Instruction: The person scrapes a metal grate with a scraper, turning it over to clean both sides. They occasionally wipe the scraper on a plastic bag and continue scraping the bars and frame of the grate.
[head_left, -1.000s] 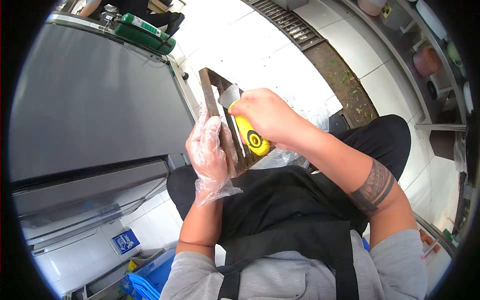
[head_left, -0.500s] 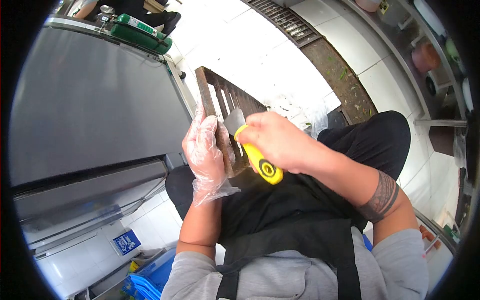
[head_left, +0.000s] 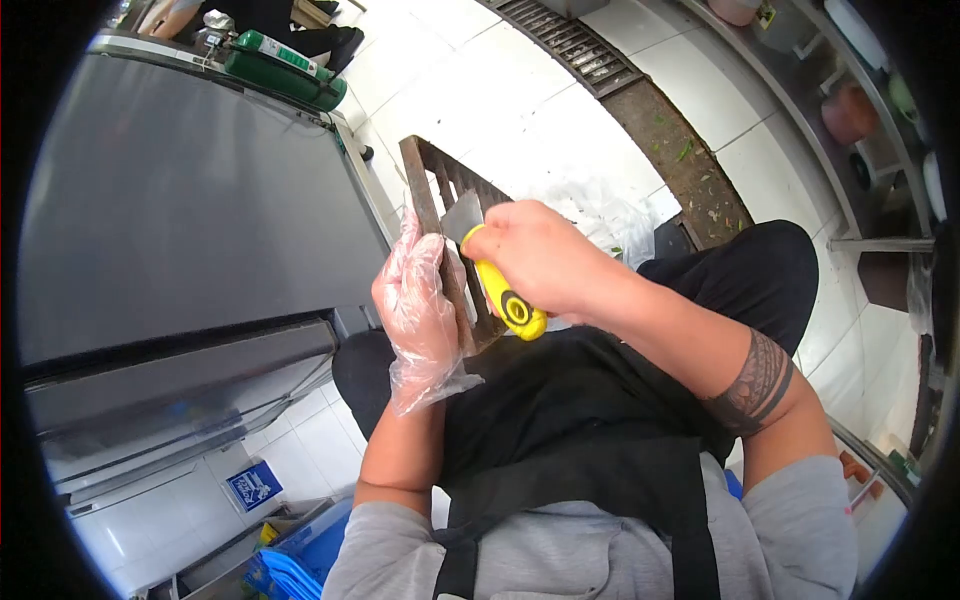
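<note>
My left hand [head_left: 420, 310], in a clear plastic glove, grips the near left edge of a rusty brown slatted metal grate [head_left: 432, 180], holding it tilted up over my lap. My right hand [head_left: 545, 255] is closed around the yellow handle of a scraper [head_left: 503, 295]. Its metal blade rests flat against the grate's slats, just right of my gloved fingers. The near part of the grate is hidden behind both hands.
A large stainless steel unit [head_left: 190, 210] stands close on the left, with a green box [head_left: 285, 65] on top at its far end. A floor drain grating [head_left: 640, 90] runs across the white tiles ahead. Blue crates [head_left: 295, 560] sit at lower left. Shelves with containers [head_left: 850, 110] line the right.
The scraper slid toward me down the grate, then went back up the slats. My left hand kept its hold on the grate, which shifted slightly.
</note>
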